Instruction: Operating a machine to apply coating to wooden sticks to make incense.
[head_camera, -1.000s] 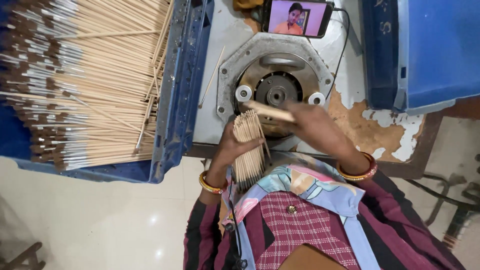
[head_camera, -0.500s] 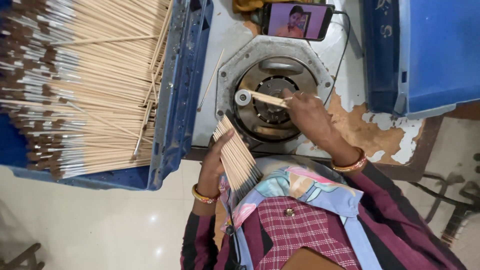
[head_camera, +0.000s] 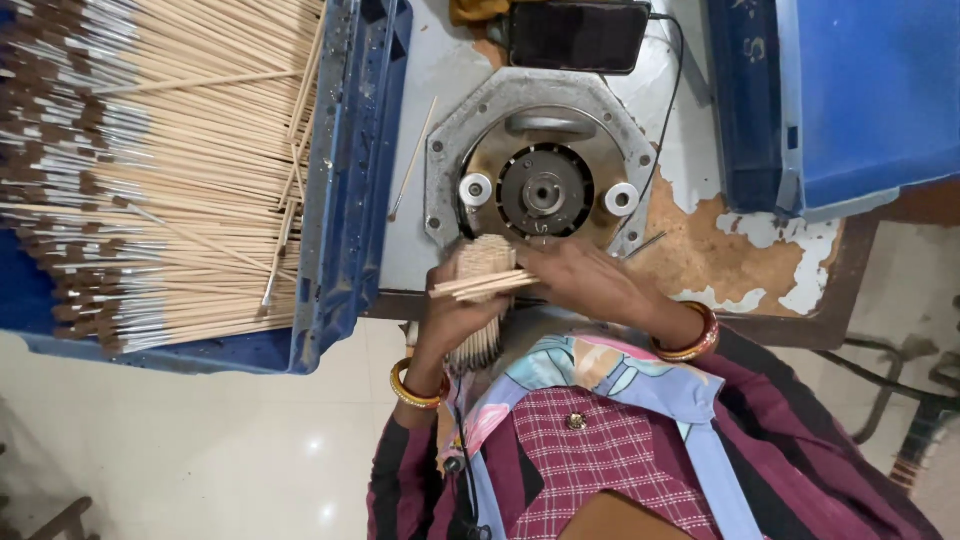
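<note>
Fingers of the right hand (head_camera: 585, 285) are being closed on a few thin sticks (head_camera: 482, 285), whose long axis is lying crosswise, pointing leftward from the fingertips. An upright bundle of sticks (head_camera: 480, 300) is being gripped by the left hand (head_camera: 450, 315), just before the round machine head (head_camera: 543, 192), beside the blue tray (head_camera: 350, 180).

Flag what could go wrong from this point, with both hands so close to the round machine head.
1. The right hand, pulling a few thin wooden sticks sideways off the bundle of thin wooden sticks in the left hand, sits right beside the dark round metal hub; fingers could catch if it turns.
2. That loose grip may let sticks slip and scatter off the grey table edge.
3. The black cable crosses the work area and could snag.
</note>
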